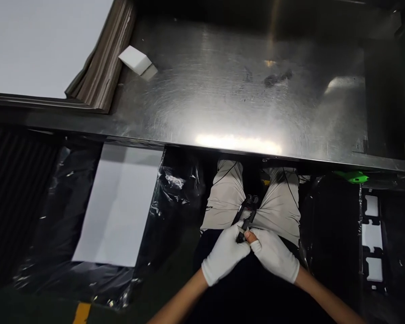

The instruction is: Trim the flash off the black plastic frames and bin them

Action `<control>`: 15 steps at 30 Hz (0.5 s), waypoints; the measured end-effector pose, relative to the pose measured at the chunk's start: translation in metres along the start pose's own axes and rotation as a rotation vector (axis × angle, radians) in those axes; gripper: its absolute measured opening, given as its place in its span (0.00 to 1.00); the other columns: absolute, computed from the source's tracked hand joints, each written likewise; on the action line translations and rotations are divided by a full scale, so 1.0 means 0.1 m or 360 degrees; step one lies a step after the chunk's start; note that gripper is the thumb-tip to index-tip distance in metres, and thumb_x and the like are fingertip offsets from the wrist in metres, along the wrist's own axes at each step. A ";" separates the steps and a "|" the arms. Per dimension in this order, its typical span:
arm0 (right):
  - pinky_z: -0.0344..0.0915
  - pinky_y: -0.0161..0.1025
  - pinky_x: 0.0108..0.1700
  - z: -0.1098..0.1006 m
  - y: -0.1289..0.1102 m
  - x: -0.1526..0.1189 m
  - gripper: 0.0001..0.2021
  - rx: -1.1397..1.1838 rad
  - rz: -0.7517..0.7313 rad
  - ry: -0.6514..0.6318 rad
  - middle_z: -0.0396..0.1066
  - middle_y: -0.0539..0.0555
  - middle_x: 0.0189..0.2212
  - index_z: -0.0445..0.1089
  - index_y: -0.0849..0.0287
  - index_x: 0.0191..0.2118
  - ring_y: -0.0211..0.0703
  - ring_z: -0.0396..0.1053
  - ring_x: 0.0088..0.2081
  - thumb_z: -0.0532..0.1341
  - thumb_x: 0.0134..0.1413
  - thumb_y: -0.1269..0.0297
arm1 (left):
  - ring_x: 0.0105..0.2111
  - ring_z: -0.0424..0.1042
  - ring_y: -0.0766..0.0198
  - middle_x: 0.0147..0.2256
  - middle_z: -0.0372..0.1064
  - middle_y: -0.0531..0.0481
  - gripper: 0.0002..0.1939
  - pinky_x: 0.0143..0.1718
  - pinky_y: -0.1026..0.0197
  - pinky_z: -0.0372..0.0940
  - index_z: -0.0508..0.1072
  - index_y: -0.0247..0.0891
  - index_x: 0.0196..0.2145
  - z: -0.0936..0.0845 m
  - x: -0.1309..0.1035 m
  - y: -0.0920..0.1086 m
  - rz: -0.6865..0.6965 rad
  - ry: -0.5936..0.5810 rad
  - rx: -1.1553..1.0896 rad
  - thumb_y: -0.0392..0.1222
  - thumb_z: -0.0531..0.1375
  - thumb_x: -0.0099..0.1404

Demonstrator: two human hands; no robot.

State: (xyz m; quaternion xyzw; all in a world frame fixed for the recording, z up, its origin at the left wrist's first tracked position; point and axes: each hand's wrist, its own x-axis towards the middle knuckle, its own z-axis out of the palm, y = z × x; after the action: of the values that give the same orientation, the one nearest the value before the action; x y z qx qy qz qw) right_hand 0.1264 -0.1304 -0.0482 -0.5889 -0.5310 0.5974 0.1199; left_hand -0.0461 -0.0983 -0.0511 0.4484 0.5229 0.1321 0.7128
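Both my hands are together low over my lap, in white gloves. My left hand (227, 253) is closed around the lower end of a slim black tool (247, 213), which points away from me between my thighs. It seems to have two long arms; its exact kind is unclear. My right hand (275, 254) is closed against the left one, its bare thumb sticking out of the glove. Between the fingertips shows a small thin piece, too small to name, and the fingers hide most of it.
A metal worktable (222, 90) spans the area ahead. On it are a stack of large sheets (47, 45) and a small white block (135, 59). Below its edge, a white sheet (121, 202) lies on black plastic at left. A green tool (356, 177) and black cut-out frame (384, 234) are at right.
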 end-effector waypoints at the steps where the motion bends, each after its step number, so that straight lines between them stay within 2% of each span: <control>1: 0.61 0.41 0.37 0.01 0.00 0.00 0.24 0.0007 -0.0008 -0.0002 0.80 0.57 0.35 0.74 0.57 0.37 0.48 0.75 0.35 0.47 0.80 0.53 | 0.31 0.60 0.62 0.29 0.63 0.54 0.06 0.35 0.59 0.60 0.67 0.40 0.29 0.00 0.01 0.00 -0.0018 0.0011 0.0012 0.41 0.62 0.59; 8: 0.61 0.41 0.35 0.09 0.06 0.05 0.24 0.0050 -0.0016 0.0093 0.77 0.55 0.32 0.69 0.56 0.33 0.46 0.71 0.32 0.48 0.81 0.52 | 0.32 0.63 0.61 0.29 0.65 0.54 0.05 0.35 0.60 0.62 0.69 0.41 0.31 0.05 0.05 0.05 -0.0050 0.0116 -0.0031 0.43 0.62 0.58; 15: 0.60 0.40 0.35 0.15 0.09 0.07 0.25 0.0103 0.0022 0.0190 0.74 0.53 0.30 0.66 0.55 0.33 0.43 0.70 0.32 0.45 0.82 0.50 | 0.30 0.60 0.62 0.27 0.63 0.55 0.10 0.33 0.59 0.60 0.65 0.42 0.29 0.09 0.08 -0.05 -0.0021 0.0265 0.0144 0.48 0.61 0.63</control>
State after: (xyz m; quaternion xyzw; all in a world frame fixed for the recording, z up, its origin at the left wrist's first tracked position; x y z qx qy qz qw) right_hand 0.1161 -0.1357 -0.0629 -0.6229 -0.4992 0.5789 0.1661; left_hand -0.0366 -0.0998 -0.0596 0.4642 0.5887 0.1404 0.6467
